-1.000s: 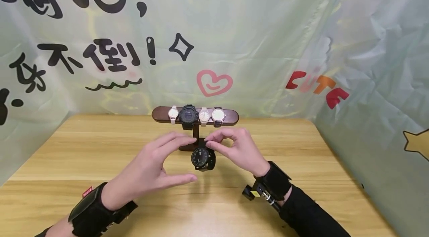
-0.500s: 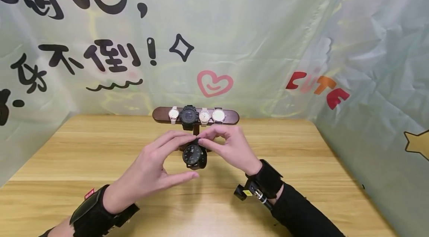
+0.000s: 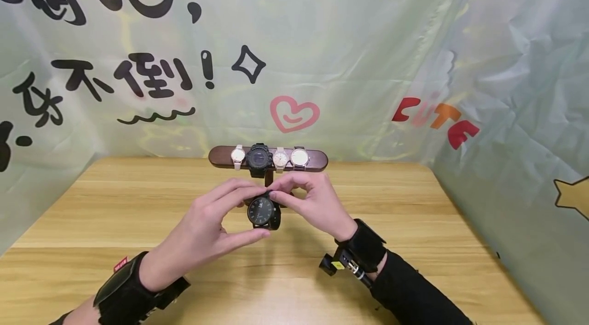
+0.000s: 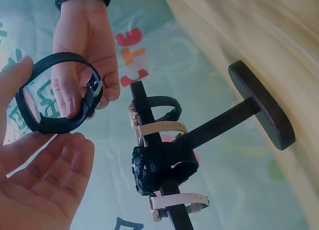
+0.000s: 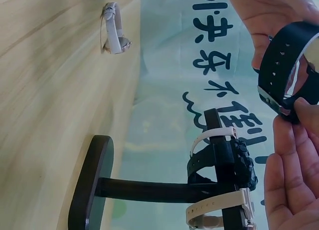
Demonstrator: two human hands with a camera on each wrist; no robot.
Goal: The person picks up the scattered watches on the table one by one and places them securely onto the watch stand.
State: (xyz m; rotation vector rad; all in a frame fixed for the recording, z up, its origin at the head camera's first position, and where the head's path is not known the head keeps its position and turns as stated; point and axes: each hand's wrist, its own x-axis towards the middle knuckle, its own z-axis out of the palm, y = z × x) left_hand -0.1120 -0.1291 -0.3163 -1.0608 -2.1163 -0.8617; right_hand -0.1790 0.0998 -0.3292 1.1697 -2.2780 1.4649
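Note:
A black wristwatch (image 3: 261,211) with a round dark dial hangs in the air between my hands, its strap fastened into a loop. My left hand (image 3: 211,223) spans the case, fingertips at its top and thumb at its lower end. From the other side my right hand (image 3: 313,202) pinches the black strap (image 5: 279,65) between thumb and fingers, near the buckle. Behind them stands a dark wooden watch stand (image 3: 221,156). Its bar carries several watches: a small white one (image 3: 238,156), a chunky black one (image 3: 258,158), a pale one (image 3: 280,159) and a silver-dialled one (image 3: 299,158).
On the wooden table (image 3: 138,187) the stand's base (image 4: 264,105) sits flat. The right wrist view also shows a pale-strapped watch (image 5: 115,30) lying on the tabletop. Printed cloth (image 3: 349,59) encloses the table at the back and sides.
My right hand has moved left, bringing the black wristwatch into the left hand's span. The left thumb and fingers have closed onto the watch. The watches on the stand have stayed put.

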